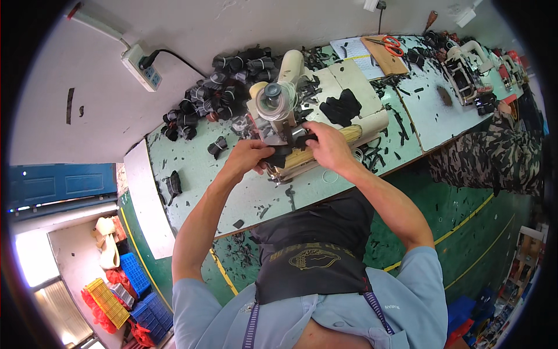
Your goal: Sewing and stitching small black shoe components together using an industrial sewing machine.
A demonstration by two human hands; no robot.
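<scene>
Material, black and apparently soft, lies at the front of a pale machine, below its head and between the person's two hands. The left hand is clamped on the left edge of this material, thumb and fingers pinching it. The right hand reaches over a yellowish strip along the machine's front, its fingers bent around the right side of the dark material; whether they close firmly on it, one cannot tell.

A clear round container stands on the machine just above the hands. Behind the right hand, a loose black piece rests on the machine's pale top. To the left, tied dark bundles are heaped near the wall, and two single bundles lie apart from the heap on the light table, among black scraps. Farther right, orange-handled scissors lie on a brown board. Beyond, a co-worker in a camouflage garment is beside a second machine.
</scene>
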